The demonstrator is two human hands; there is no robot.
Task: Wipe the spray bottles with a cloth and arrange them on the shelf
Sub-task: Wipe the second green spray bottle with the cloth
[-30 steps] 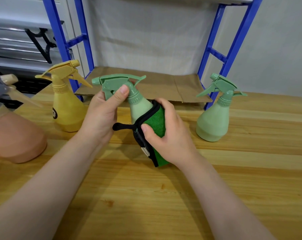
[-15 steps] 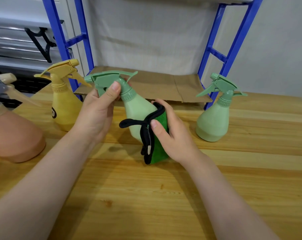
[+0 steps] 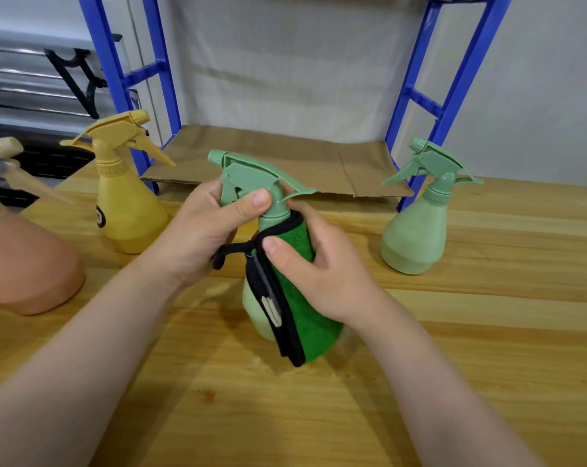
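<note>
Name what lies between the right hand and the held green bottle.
In the head view, a green cloth lies between the right hand and the green spray bottle.

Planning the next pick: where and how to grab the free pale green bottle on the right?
Grip the pale green bottle at its narrow neck just under the trigger head, coming from above on its open right side. It stands upright, its body flares wide, and its nozzle points left.

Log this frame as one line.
phase: wiping | left hand: grips green bottle head | right hand: presses green cloth on body | shelf: bare
</note>
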